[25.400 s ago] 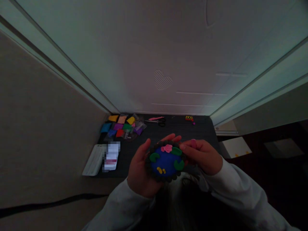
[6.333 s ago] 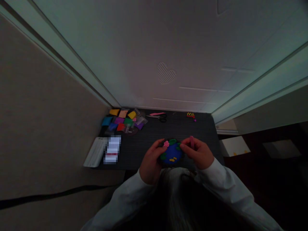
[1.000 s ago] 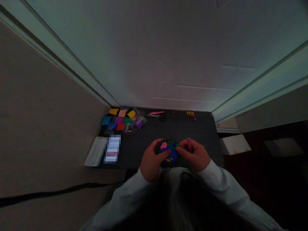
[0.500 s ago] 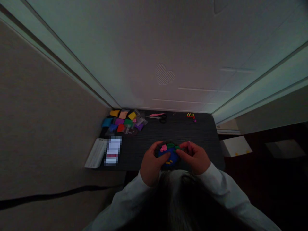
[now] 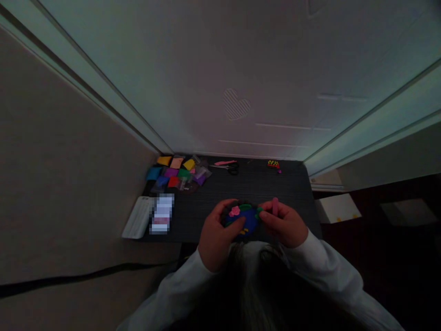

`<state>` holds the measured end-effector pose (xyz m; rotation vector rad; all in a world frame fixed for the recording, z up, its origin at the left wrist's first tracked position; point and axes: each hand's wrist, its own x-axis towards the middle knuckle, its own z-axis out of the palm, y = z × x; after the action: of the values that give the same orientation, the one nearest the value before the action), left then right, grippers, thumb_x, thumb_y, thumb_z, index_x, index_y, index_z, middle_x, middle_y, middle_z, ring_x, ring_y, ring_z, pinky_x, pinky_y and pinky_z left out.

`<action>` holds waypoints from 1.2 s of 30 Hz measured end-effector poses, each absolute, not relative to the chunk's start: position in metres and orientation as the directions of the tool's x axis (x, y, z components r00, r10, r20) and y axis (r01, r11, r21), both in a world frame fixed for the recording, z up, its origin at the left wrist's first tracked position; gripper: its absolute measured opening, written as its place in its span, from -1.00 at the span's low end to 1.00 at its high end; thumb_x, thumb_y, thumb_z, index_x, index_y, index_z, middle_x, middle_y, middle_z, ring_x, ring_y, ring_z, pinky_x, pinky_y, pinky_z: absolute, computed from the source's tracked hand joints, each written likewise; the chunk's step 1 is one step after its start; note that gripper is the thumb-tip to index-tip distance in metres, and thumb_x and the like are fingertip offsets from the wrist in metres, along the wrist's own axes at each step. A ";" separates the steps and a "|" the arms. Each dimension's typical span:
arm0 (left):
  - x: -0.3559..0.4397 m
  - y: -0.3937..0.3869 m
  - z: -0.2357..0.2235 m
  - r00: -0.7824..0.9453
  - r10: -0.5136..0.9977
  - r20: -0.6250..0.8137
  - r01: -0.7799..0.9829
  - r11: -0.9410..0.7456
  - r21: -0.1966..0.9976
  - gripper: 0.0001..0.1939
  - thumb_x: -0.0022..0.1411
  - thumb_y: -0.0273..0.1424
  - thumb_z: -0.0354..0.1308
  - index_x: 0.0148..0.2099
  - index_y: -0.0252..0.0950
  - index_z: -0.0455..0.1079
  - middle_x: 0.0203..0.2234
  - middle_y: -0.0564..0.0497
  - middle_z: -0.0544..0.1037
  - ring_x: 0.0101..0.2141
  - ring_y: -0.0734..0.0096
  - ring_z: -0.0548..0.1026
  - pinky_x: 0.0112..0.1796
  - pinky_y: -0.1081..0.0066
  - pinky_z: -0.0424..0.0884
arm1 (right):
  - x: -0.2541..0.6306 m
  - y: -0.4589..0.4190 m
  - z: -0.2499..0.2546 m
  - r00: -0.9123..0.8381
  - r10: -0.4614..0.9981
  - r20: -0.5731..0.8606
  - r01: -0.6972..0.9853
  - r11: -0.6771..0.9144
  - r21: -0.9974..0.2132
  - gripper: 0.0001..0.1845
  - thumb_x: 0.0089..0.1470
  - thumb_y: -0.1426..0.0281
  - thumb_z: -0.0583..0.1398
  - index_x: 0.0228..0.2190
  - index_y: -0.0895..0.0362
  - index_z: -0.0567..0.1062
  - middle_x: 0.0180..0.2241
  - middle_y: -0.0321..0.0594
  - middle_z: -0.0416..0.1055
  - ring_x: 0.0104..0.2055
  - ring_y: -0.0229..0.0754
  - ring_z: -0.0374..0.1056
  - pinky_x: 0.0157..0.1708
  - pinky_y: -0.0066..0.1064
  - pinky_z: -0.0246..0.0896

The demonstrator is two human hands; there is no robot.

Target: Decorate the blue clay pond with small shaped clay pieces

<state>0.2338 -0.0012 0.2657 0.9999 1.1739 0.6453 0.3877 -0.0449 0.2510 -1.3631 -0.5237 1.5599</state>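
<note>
My left hand [image 5: 216, 234] is closed around the left side of a round clay piece [image 5: 248, 224], its thumb lying across the blue middle. The piece has a dark bumpy rim, a pink clay flower [image 5: 234, 211], a green clay strip along the top and small yellow bits low down. At its right edge my right hand [image 5: 285, 224] pinches a small green clay bit [image 5: 258, 211] between thumb and finger. A pink stick-like tool [image 5: 275, 206] stands up from between the fingers of that same hand. Whether the green bit touches the rim, I cannot tell.
Bags of coloured clay [image 5: 177, 173] lie at the table's back left. Scissors [image 5: 225, 168] and a pink strip-like tool [image 5: 225, 162] are behind my hands. Small red and yellow pieces [image 5: 273, 163] sit back right. A phone [image 5: 161, 214] and white tray [image 5: 138, 217] lie left.
My right hand has shifted a little right, drawing the green bit towards the clay piece's right edge. The pink tool now stands more upright. My left hand has barely moved.
</note>
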 end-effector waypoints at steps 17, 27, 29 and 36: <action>0.236 0.000 0.268 0.298 0.865 -0.403 0.140 0.378 0.915 -0.64 -0.06 -0.38 0.18 -0.15 -0.24 0.27 -0.34 0.04 0.46 -0.35 0.38 0.45 -0.32 0.42 0.38 | 0.386 -0.043 0.264 0.197 0.887 -0.417 -0.064 -0.412 -0.909 -0.74 -0.19 0.24 0.23 -0.48 0.18 0.38 -0.66 -0.41 0.13 -0.63 -0.40 -0.02 -0.63 -0.49 -0.16; 0.236 0.000 0.267 0.293 0.856 -0.427 0.121 0.409 0.904 -0.62 -0.10 -0.38 0.20 -0.15 -0.23 0.29 -0.36 0.05 0.48 -0.39 0.40 0.45 -0.34 0.44 0.38 | 0.386 -0.042 0.260 0.212 0.895 -0.392 -0.110 -0.377 -0.920 -0.76 -0.22 0.26 0.24 -0.53 0.16 0.38 -0.65 -0.39 0.20 -0.60 -0.38 0.04 -0.62 -0.48 -0.10; 0.236 0.000 0.267 0.301 0.849 -0.434 0.113 0.420 0.900 -0.62 -0.10 -0.38 0.20 -0.15 -0.23 0.29 -0.36 0.05 0.47 -0.39 0.41 0.45 -0.35 0.45 0.38 | 0.386 -0.042 0.261 0.204 0.889 -0.409 -0.117 -0.392 -0.912 -0.76 -0.23 0.26 0.25 -0.53 0.16 0.37 -0.66 -0.41 0.19 -0.63 -0.40 0.02 -0.64 -0.49 -0.11; 0.236 0.000 0.268 0.301 0.849 -0.434 0.097 0.425 0.900 -0.62 -0.10 -0.40 0.20 -0.16 -0.26 0.29 -0.36 0.02 0.47 -0.38 0.38 0.45 -0.35 0.44 0.39 | 0.385 -0.041 0.265 0.200 0.861 -0.467 -0.272 -0.409 -0.871 -0.71 -0.28 0.32 0.28 -0.44 0.16 0.37 -0.54 -0.36 0.34 -0.63 -0.42 0.12 -0.66 -0.53 -0.06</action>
<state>0.2364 -0.0001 0.2681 1.0287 1.1727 0.6381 0.3846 -0.0408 0.2646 -1.4690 -0.5941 1.4198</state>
